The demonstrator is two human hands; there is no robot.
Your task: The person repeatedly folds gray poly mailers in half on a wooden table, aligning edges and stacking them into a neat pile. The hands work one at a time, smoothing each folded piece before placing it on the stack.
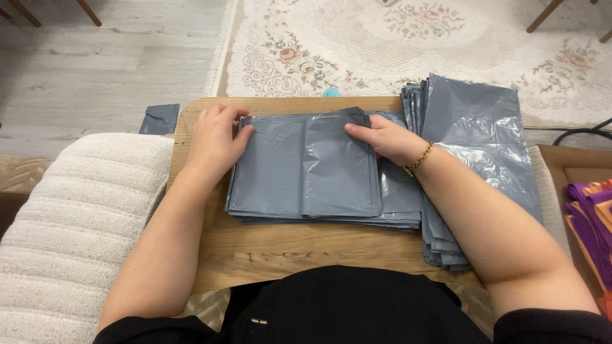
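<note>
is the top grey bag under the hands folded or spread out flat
Folded: the top grey bag shows a vertical flap edge down its middle, pressed by left hand and right hand.

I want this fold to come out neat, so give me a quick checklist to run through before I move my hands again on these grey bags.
1. Left hand on the top grey bag's left edge: ok.
2. Right hand pressing the folded flap at its upper right: ok.
3. Folded pile squared up: not ok, lower edges stagger.
4. Pile fully on the wooden board: ok.
5. Unfolded stack on the board: not ok, it overhangs the far and right edges.
6. Bag count: cannot tell.
</note>
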